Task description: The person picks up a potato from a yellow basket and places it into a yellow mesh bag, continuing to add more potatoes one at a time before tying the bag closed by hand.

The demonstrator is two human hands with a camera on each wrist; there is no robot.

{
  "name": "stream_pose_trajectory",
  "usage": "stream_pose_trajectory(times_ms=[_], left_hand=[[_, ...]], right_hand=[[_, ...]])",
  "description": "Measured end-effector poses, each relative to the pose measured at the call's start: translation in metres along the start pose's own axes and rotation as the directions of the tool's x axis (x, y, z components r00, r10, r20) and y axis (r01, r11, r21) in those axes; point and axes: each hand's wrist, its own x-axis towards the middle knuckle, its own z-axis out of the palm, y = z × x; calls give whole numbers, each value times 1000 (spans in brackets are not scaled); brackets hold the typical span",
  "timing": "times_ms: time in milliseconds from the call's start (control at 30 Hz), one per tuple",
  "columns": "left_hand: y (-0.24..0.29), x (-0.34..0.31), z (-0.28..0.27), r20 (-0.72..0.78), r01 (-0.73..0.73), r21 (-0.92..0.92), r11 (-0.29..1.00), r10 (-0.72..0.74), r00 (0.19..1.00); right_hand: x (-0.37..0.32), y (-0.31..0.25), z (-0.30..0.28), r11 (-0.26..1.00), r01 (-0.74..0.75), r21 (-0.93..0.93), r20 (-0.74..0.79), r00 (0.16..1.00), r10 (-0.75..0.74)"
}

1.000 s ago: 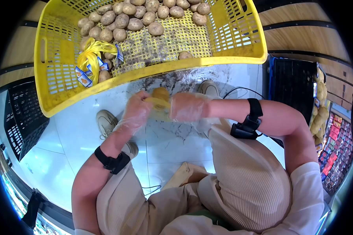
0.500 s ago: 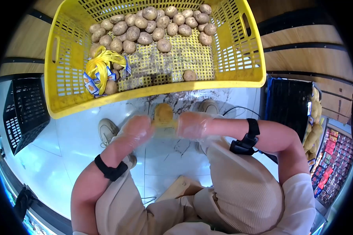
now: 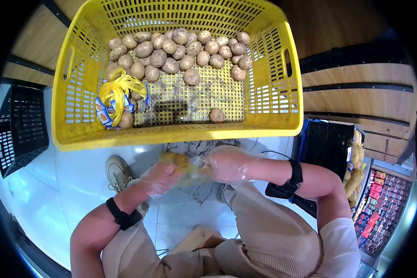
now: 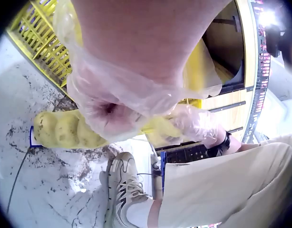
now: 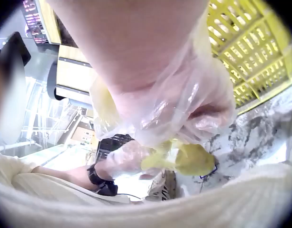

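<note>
1. One net bag [image 3: 175,159] just outside the yellow crate [image 3: 180,137]: left hand [image 3: 160,178] grips it, right hand [image 3: 230,163] pinches its stretched netting!
2. Left wrist view shows bagged potatoes [image 4: 66,129] lined up; only head view catches the crate's loose potatoes [image 3: 158,58].

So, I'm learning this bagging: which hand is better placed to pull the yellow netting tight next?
Probably the right hand: it holds the empty stretch of yellow netting, while the left hand grips the netting beside the bagged potatoes and could steady them.

A yellow net bag [image 4: 79,137] hangs in the near middle, snug round a row of potatoes [image 4: 45,128], its loose end reaching right.
</note>
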Motion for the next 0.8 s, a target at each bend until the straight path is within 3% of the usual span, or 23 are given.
stream_pose_trajectory(times_ms=[67,100,167,233,300,367,400,467,533,600,700,767,800], left_hand=[[-57,20,29,-23,-28,-494,869,19,1000],[-42,17,21,-35,-37,-500,865,22,999],[4,4,-1,-66,-49,-121,991,41,997],[5,1,-3,-48,5,-121,993,-11,999],[16,-1,-8,-21,62,-117,991,-65,998],[36,-4,-21,57,176,-56,983,-173,983],[35,-2,-23,51,175,-61,983,-172,984],[29,0,-20,70,57,-100,993,-50,996],[16,0,-8,69,85,-63,994,-81,994],[12,2,-7,70,104,-26,994,-102,992],[22,-4,-16,111,88,-162,983,-70,991],[24,-9,-12,13,18,-146,989,-17,1000],[30,-8,-19,23,21,-153,988,-18,1000]], right_hand=[[-16,-15,-21,998,47,32,-89,995,-44],[-24,-21,-30,999,49,19,-83,995,-47],[-42,-35,-52,998,43,-55,-42,998,-45],[-57,-55,-94,998,24,-55,180,984,-14],[-65,-59,-131,999,33,-38,290,957,-21],[-60,-63,-172,999,35,-31,240,970,-27],[-50,-57,-188,992,10,-127,161,987,11],[-18,-54,-220,964,-200,-176,2,979,203],[25,-38,-241,934,-282,-220,-137,957,257],[73,-4,-249,921,-269,-284,-113,963,246],[132,44,-224,918,-345,-197,-3,936,351],[159,81,-191,813,-153,-562,197,930,312],[160,84,-182,815,-154,-558,207,926,316]])
